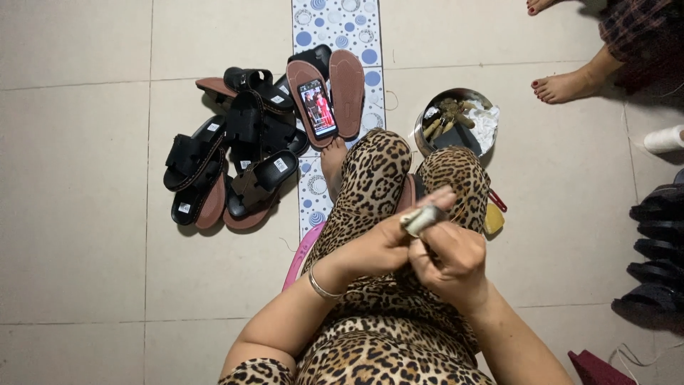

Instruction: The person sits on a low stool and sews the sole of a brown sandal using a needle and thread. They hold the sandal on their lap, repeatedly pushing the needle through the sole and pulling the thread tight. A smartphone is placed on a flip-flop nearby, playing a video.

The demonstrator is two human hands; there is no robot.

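A floor of large pale beige tiles point(78, 214) is seen from above. A narrow strip of white matting printed with blue circles point(335, 28) is laid across it. Left of this strip, a heap of black strapped sandals with brown soles point(235, 157) is piled on the tiles. Right of the strip, a round metal bowl filled with tools and white cloth point(456, 121) is set down. Farther right of the strip, another person's bare foot point(566, 87) is planted, and dark sandals point(655, 257) are stacked at the edge.
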